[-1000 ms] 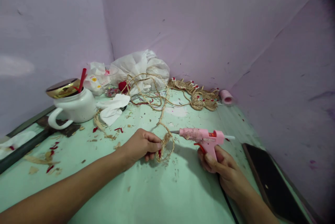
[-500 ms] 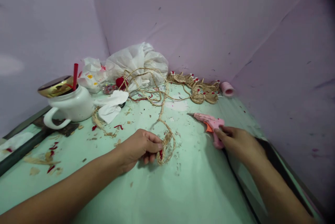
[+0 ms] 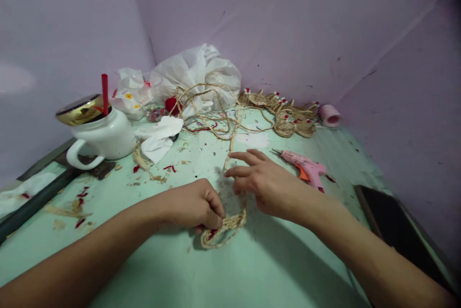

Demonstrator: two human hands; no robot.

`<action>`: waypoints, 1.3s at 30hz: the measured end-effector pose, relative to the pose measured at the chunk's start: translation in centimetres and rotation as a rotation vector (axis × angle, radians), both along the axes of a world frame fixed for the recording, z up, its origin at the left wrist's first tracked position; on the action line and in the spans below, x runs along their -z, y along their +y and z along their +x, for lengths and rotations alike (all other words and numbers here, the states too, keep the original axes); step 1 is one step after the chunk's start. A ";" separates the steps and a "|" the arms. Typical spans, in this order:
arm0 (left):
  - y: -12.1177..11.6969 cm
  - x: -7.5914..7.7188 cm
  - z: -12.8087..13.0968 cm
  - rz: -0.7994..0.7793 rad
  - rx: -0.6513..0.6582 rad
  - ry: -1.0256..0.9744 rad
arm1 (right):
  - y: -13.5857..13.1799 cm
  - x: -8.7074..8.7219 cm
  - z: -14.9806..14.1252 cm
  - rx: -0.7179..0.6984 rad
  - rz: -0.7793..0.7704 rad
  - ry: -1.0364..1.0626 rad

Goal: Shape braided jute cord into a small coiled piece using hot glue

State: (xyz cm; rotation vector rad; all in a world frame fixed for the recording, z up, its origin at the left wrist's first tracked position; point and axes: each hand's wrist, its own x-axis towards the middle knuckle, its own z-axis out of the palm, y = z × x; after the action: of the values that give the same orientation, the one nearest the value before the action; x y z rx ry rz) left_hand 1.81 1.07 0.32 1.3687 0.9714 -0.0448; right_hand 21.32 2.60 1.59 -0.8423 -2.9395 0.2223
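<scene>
Between thumb and fingers, my left hand (image 3: 201, 204) pinches a coil of braided straw cord (image 3: 233, 224) that shows a bit of red at its near end. A loose strand (image 3: 233, 142) of the same cord runs from the coil up to a tangle at the back. Over that strand is my right hand (image 3: 257, 176), fingers spread; contact with the cord is hard to make out. Beyond it, a pink glue gun (image 3: 304, 166) with an orange trigger lies on the table, its nozzle pointing left.
At left stand a white mug (image 3: 104, 137) with a gold lid and a dark-handled tool (image 3: 43, 197). A plastic bag (image 3: 198, 70), finished straw pieces (image 3: 293, 123) and a pink roll (image 3: 329, 116) line the wall. A dark flat slab (image 3: 392, 231) lies right.
My right hand has laid the glue gun down at the right and let go of it, then moved left to the cord. My left hand has turned the coil and drawn it slightly nearer.
</scene>
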 end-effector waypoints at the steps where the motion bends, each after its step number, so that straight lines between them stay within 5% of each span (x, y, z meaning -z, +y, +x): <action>1: 0.1 0.1 -0.1 -0.004 -0.007 0.005 | -0.2 0.0 0.4 0.028 0.050 -0.055; 5: 0.3 0.7 0.0 0.032 -0.101 0.000 | -2.9 -0.2 2.6 0.199 0.183 -0.062; 11: 1.1 1.6 0.7 0.117 -0.228 -0.107 | -6.9 0.6 4.2 0.334 -0.019 -0.016; 20: 3.5 2.2 0.7 0.057 -0.410 -0.267 | -5.0 2.1 2.3 0.293 -0.184 -0.058; 31: 3.5 3.1 -0.1 0.005 -0.562 -0.253 | -3.3 3.2 1.9 0.432 -0.084 0.184; 39: 3.2 3.1 0.6 0.124 -0.464 -0.094 | -3.8 4.6 1.5 0.411 -0.045 0.353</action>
State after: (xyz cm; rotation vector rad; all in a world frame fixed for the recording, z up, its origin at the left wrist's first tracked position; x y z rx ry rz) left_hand 2.43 4.26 -2.81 1.2156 1.2048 0.4314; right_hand 22.84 -1.24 -3.01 -1.2420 -2.3856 0.3642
